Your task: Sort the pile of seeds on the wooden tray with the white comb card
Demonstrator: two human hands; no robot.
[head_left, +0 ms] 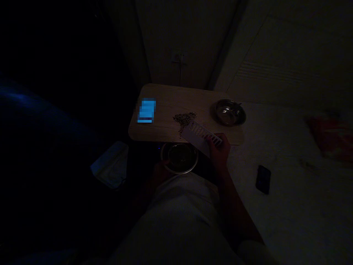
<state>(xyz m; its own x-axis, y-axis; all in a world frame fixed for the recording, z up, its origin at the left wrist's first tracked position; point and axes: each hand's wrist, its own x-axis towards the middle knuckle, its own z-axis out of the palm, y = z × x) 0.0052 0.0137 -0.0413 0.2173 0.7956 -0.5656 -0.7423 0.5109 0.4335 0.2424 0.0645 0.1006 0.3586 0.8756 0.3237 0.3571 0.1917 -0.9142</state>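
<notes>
Dark room, wooden tabletop (169, 98): slotted panel (199, 135) aimed at a heap (183, 119) of small bits

Dim light leaves much of the floor black, and a wall socket (178, 57) with a cord (180, 73) sits behind the table. Flat and pale, the slotted panel is over the near edge of the tabletop, right of its middle. Its long axis runs slantwise, from the heap at upper left down to the right hand (220, 151) at lower right. The row of slots follows that same line along the far side; the plain part faces the person. Its far-left end meets the near side of the heap, whose bits are dark and speckled.

The right hand's fingers are clamped on the near-right end, one lying across the slots. The left hand (160, 170) grips the left side of a lower bowl (180, 172), just below the table edge, with one digit over the rim; the other fingers are too dark to make out, as is what the bowl holds.

A shiny metal bowl (241, 117) stands upright near the table's right end, and a glowing blue screen (147, 109) lies at the left. On pale cloth (289, 206) to the right rests a dark phone (263, 179).
</notes>
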